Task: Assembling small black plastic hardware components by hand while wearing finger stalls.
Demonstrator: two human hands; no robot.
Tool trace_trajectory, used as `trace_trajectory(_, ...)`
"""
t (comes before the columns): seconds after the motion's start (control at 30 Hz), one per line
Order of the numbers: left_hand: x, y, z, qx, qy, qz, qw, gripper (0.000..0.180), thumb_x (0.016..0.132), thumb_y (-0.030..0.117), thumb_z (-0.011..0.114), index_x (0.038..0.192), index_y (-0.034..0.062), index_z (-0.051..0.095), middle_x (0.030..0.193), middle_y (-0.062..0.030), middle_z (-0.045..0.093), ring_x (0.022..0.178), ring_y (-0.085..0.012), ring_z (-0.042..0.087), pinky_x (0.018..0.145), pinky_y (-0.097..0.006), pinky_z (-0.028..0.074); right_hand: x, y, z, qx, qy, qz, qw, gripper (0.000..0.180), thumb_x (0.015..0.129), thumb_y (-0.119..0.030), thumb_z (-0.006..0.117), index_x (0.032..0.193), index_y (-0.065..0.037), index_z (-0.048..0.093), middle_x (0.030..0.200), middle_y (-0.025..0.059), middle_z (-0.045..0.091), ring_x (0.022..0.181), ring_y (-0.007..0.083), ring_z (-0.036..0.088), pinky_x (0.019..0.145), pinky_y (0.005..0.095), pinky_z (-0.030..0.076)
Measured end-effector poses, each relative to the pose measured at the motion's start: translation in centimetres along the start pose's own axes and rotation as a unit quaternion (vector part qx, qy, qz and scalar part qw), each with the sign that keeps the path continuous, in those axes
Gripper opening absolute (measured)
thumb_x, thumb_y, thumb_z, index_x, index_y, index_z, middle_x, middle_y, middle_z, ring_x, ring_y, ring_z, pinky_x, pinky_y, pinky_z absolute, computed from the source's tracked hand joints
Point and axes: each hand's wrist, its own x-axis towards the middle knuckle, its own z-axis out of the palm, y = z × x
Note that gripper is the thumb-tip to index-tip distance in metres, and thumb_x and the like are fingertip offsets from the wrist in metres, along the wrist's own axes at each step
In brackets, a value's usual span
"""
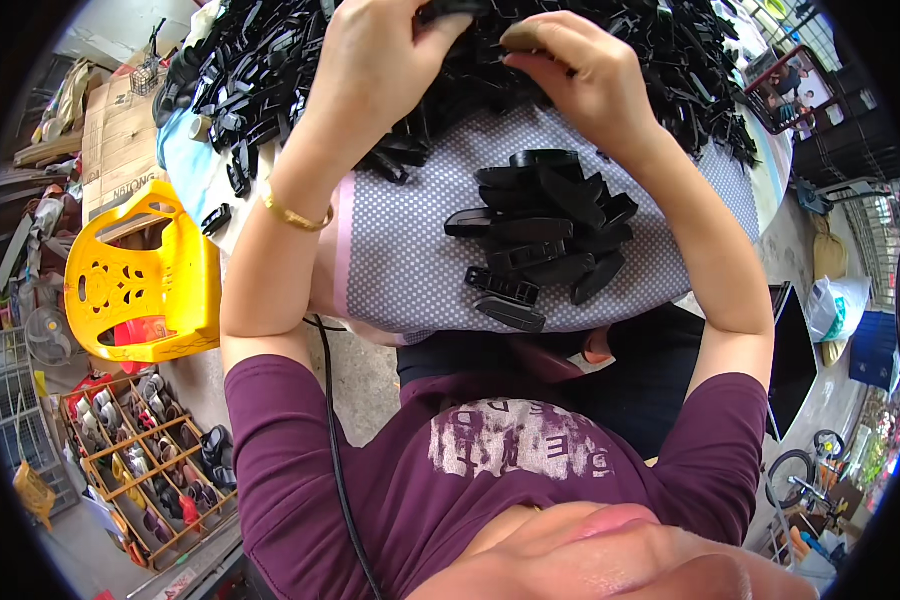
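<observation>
A: In the head view, where are the hands?

B: Both are up at the far side of the tabletop point(390, 250), which is covered with a dotted grey cloth. The left hand point(375, 65) and the right hand point(570, 65) meet at the near edge of a big heap of black plastic parts point(270, 70).

A: And the fingers?

B: The left fingers point(440, 30) are pinched together on a small black plastic piece point(460, 8) at the very top of the picture. The right fingers point(530, 40) are curled close, tips just beside that same piece; I cannot tell whether they grip it or only touch it.

A: What lies nearer than the fingers?

B: A smaller stack of black clips point(540, 235) sits on the cloth, below the right wrist and well apart from the fingertips. Between that stack and the left forearm is a bare stretch of cloth.

A: Edges?

B: The tabletop's near edge curves just below the stack, close to the person's lap. Left of the left forearm, which wears a gold bangle point(295, 215), the cloth ends in a pink border; beyond it stands a yellow plastic chair point(140, 275), and lower down a wooden rack of shoes point(150, 460) on the floor. A black cable point(335, 440) hangs past the left shoulder.
</observation>
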Motion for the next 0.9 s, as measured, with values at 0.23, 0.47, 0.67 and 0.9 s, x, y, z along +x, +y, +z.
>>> trace_trajectory(0.23,-1.6,0.2,1.5,-0.075,-0.14,0.001,0.987,0.029,0.078,0.002,0.068,0.106,0.0008,0.062,0.093,-0.0081,0.067,0.084,-0.0141,0.066,0.078,-0.025,0.052,-0.3,-2.4,-1.7,0.208,0.076,0.176,0.959,0.047,0.072,-0.009,0.08,0.113,-0.001,0.058,0.085,0.0054,0.067,0.064,0.0057,0.057,0.058,0.0199,0.048)
trace_trajectory(0.47,-2.1,0.2,4.2,-0.489,-0.067,-0.03,0.869,0.033,0.076,0.009,0.076,0.104,-0.0041,0.063,0.087,-0.0001,0.064,0.088,-0.0131,0.063,0.085,-0.027,0.053,-2.8,0.8,0.4,0.303,0.076,0.222,0.924,0.038,0.081,-0.005,0.072,0.115,0.001,0.058,0.095,0.0063,0.067,0.082,0.0088,0.062,0.073,0.0231,0.052)
trace_trajectory(0.67,-2.6,-0.1,2.9,-0.59,-0.096,-0.132,0.791,0.03,0.078,0.005,0.074,0.105,-0.0014,0.062,0.093,-0.0044,0.066,0.086,-0.0104,0.063,0.081,-0.023,0.052,-0.5,-2.9,-0.7,0.513,0.069,0.238,0.822,0.034,0.09,-0.004,0.059,0.124,0.001,0.055,0.111,0.0071,0.063,0.096,0.012,0.06,0.086,0.0246,0.049)
trace_trajectory(0.9,-2.4,-0.1,3.4,-0.521,-0.122,-0.173,0.827,0.031,0.077,0.006,0.075,0.104,-0.001,0.062,0.092,-0.0051,0.066,0.083,-0.0101,0.062,0.078,-0.023,0.052,-1.4,-1.4,-0.7,0.424,0.021,0.269,0.864,0.034,0.089,0.001,0.058,0.123,0.002,0.055,0.112,0.0074,0.062,0.097,0.0111,0.059,0.085,0.0237,0.049)
